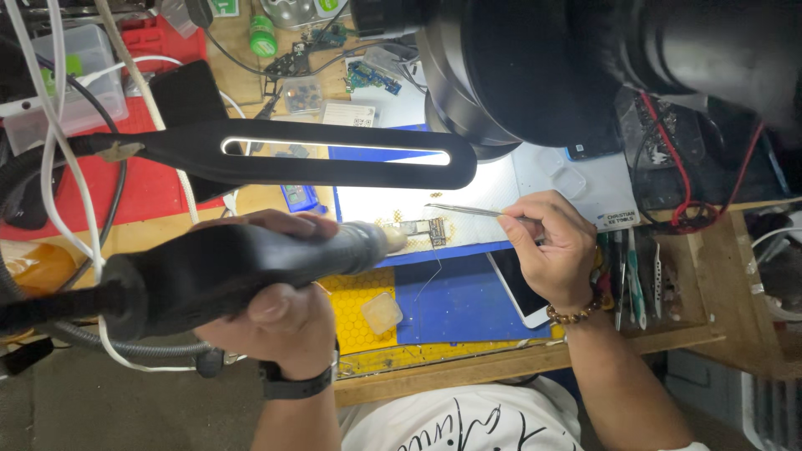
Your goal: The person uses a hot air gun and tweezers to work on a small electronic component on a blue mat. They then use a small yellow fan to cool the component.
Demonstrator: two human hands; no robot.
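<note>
Here the left hand (271, 313) is clenched around a thick black hot-air handpiece (242, 267), fingers wrapped over its top and the thumb pressed under its body. The handpiece lies nearly level, its long axis running from lower left to upper right, and its pale metal nozzle (393, 238) points right toward a small circuit board (422, 230) lying on the brightly lit white mat (493, 188). The nozzle tip sits just beside the board's left edge; whether it touches cannot be told. A grey ribbed hose (50, 330) leaves the handpiece's rear end at the left. The left wrist, wearing a black watch (296, 384), comes up from the lower edge of the view with the forearm almost upright in the frame.

The right hand (547, 246) is closed in a pinch on slim metal tweezers (464, 210), held between thumb and forefinger. The tweezers run almost level, tips pointing left, ending just above the board. The hand's back faces the camera, its wrist bent and ringed by a brown bead bracelet (572, 315).

A black lamp arm with a glowing strip (334, 152) crosses above the board, and a dark microscope head (535, 67) hangs over the upper right. On the counter (468, 363) lie a blue mat (459, 301), a yellow honeycomb mat (355, 305), a white phone (518, 288) partly under the right hand, and a red mat (150, 179) at the left.
</note>
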